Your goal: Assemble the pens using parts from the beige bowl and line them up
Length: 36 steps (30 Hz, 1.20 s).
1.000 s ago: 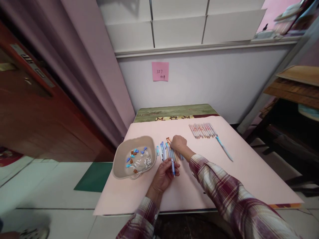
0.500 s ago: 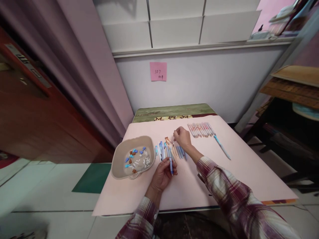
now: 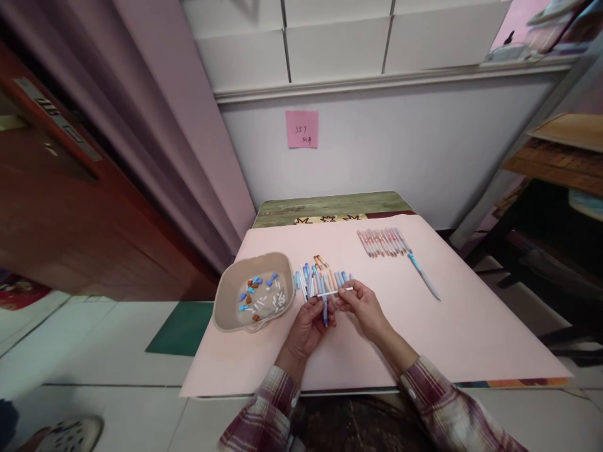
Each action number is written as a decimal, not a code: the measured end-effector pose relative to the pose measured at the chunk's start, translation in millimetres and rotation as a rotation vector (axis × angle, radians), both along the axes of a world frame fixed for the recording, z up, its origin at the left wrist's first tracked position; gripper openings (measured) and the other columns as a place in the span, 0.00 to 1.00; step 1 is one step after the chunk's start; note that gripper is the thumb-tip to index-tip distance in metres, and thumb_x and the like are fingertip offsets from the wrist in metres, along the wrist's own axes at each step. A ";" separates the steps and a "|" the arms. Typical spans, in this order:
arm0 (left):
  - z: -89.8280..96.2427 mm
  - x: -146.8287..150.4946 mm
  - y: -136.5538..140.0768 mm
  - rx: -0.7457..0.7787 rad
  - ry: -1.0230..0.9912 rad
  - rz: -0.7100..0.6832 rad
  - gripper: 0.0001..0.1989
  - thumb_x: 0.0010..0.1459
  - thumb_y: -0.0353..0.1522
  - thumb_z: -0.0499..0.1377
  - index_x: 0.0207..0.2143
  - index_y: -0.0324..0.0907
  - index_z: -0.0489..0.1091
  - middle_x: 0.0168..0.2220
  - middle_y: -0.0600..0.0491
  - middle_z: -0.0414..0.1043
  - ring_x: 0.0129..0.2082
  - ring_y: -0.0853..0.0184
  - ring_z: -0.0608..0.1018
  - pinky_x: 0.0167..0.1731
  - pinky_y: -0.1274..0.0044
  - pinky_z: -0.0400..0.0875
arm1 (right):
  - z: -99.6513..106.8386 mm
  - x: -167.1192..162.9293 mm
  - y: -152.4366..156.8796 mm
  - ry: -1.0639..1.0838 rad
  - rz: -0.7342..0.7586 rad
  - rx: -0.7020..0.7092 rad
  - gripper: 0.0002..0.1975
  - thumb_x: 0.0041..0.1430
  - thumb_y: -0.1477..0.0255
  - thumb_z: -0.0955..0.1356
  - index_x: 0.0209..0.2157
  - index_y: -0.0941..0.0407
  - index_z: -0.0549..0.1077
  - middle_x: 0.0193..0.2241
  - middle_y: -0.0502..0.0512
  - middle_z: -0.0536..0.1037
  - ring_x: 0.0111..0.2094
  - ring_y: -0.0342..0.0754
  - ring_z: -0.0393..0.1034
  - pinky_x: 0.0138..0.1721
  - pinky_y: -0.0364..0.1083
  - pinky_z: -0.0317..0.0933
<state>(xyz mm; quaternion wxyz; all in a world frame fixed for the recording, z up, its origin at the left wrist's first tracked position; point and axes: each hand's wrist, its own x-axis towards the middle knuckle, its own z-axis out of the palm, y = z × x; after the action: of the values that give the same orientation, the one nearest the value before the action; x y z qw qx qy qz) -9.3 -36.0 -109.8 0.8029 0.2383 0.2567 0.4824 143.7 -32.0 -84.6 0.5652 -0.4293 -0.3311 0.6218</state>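
Note:
My left hand is closed round a blue pen barrel, which points down towards me. In my right hand, thumb and fingers pinch a thin white pen refill held nearly level. The refill's left end reaches the fingertips of my left hand; whether they grip it too is hard to see. Just beyond both hands lies a loose group of pen parts: blue barrels, brown-tipped orange pieces and white sticks.
A beige basin on the left holds small blue, turquoise and brown pieces and several white bits. Farther right, a row of pens lies side by side, with one blue pen slanting below it. Pink paper covers the table.
My right hand has come down and towards me from above the pen parts, and now shows a white refill near my left hand. My left hand still holds the blue barrel.

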 end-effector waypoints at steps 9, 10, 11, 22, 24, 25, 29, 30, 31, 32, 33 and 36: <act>0.4 0.2 -0.8 0.039 0.005 -0.040 0.08 0.56 0.31 0.62 0.38 0.37 0.70 0.29 0.51 0.73 0.25 0.71 0.74 0.28 0.79 0.69 | -9.8 17.8 -12.2 -0.328 0.218 0.089 0.16 0.49 0.66 0.71 0.40 0.57 0.72 0.22 0.49 0.77 0.23 0.44 0.69 0.28 0.44 0.61; 0.3 0.2 -0.7 0.031 0.012 -0.036 0.09 0.56 0.31 0.62 0.38 0.36 0.70 0.29 0.51 0.73 0.25 0.71 0.74 0.28 0.79 0.69 | -7.6 19.1 -10.8 -0.329 0.183 0.074 0.15 0.49 0.65 0.71 0.38 0.57 0.73 0.23 0.50 0.77 0.24 0.44 0.69 0.29 0.44 0.61; 0.4 0.2 -0.6 0.023 0.019 -0.034 0.09 0.55 0.31 0.63 0.38 0.36 0.70 0.29 0.51 0.73 0.25 0.71 0.74 0.27 0.79 0.69 | -3.8 19.9 -8.9 -0.314 0.142 0.056 0.14 0.50 0.64 0.70 0.35 0.58 0.73 0.24 0.51 0.77 0.25 0.44 0.69 0.29 0.44 0.61; 0.2 0.4 -2.6 0.054 0.048 -0.075 0.09 0.54 0.30 0.64 0.38 0.35 0.72 0.28 0.49 0.75 0.24 0.69 0.76 0.27 0.77 0.70 | 23.6 -8.2 -0.4 -0.156 0.049 0.163 0.18 0.48 0.54 0.73 0.31 0.54 0.72 0.29 0.52 0.77 0.28 0.48 0.70 0.30 0.47 0.64; -0.1 0.3 -2.8 0.058 0.049 -0.085 0.09 0.54 0.30 0.64 0.38 0.35 0.72 0.28 0.49 0.75 0.24 0.69 0.76 0.27 0.77 0.70 | 20.3 -10.0 -1.2 -0.159 0.071 0.143 0.18 0.49 0.53 0.72 0.31 0.54 0.72 0.24 0.50 0.75 0.24 0.47 0.68 0.27 0.47 0.62; 0.0 0.3 -2.7 0.060 0.051 -0.090 0.09 0.54 0.30 0.64 0.38 0.35 0.72 0.28 0.49 0.75 0.24 0.69 0.76 0.27 0.77 0.70 | 19.4 -9.8 -1.3 -0.160 0.075 0.138 0.19 0.49 0.53 0.72 0.31 0.54 0.72 0.24 0.50 0.74 0.24 0.47 0.67 0.26 0.47 0.62; 0.7 0.5 -1.9 0.060 0.059 -0.094 0.09 0.54 0.30 0.64 0.38 0.36 0.72 0.28 0.50 0.75 0.24 0.69 0.76 0.27 0.77 0.70 | 20.8 -5.1 -0.6 -0.161 0.039 0.136 0.17 0.48 0.55 0.73 0.28 0.54 0.71 0.28 0.52 0.76 0.28 0.47 0.68 0.31 0.46 0.61; 0.8 0.6 -1.7 0.061 0.061 -0.095 0.08 0.54 0.30 0.63 0.37 0.36 0.72 0.28 0.50 0.75 0.24 0.70 0.75 0.27 0.77 0.70 | 21.4 -4.0 -0.5 -0.160 0.036 0.135 0.17 0.48 0.56 0.73 0.28 0.55 0.71 0.30 0.52 0.77 0.29 0.47 0.68 0.32 0.46 0.61; 0.9 0.7 -1.7 0.065 0.063 -0.097 0.08 0.54 0.30 0.63 0.37 0.36 0.72 0.27 0.50 0.75 0.24 0.70 0.75 0.26 0.77 0.70 | 21.7 -3.1 -0.4 -0.158 0.041 0.133 0.17 0.48 0.57 0.74 0.28 0.55 0.71 0.31 0.52 0.77 0.30 0.47 0.68 0.34 0.46 0.61; 1.0 0.7 -1.7 0.069 0.066 -0.100 0.08 0.54 0.30 0.63 0.37 0.36 0.72 0.27 0.49 0.75 0.24 0.70 0.75 0.26 0.77 0.70 | 21.8 -2.5 -0.4 -0.155 0.050 0.130 0.16 0.48 0.57 0.74 0.28 0.55 0.71 0.32 0.53 0.77 0.31 0.46 0.68 0.35 0.46 0.61; 1.1 0.8 -1.8 0.074 0.069 -0.104 0.08 0.54 0.30 0.63 0.37 0.35 0.72 0.27 0.49 0.75 0.24 0.69 0.75 0.26 0.77 0.70 | 21.7 -2.2 -0.5 -0.150 0.055 0.128 0.16 0.49 0.58 0.74 0.28 0.56 0.71 0.32 0.53 0.77 0.31 0.46 0.68 0.36 0.46 0.61; 1.7 1.0 -2.3 0.075 0.077 -0.104 0.08 0.54 0.30 0.63 0.37 0.35 0.72 0.27 0.49 0.75 0.23 0.69 0.75 0.25 0.78 0.70 | 21.0 -2.0 -0.9 -0.140 0.034 0.126 0.16 0.49 0.58 0.74 0.28 0.56 0.72 0.31 0.52 0.77 0.32 0.46 0.68 0.38 0.46 0.60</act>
<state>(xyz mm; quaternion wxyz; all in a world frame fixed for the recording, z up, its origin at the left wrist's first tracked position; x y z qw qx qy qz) -8.3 -38.3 -108.1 0.8068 0.2998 0.2565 0.4398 141.7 -32.9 -63.7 0.5559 -0.4297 -0.4152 0.5779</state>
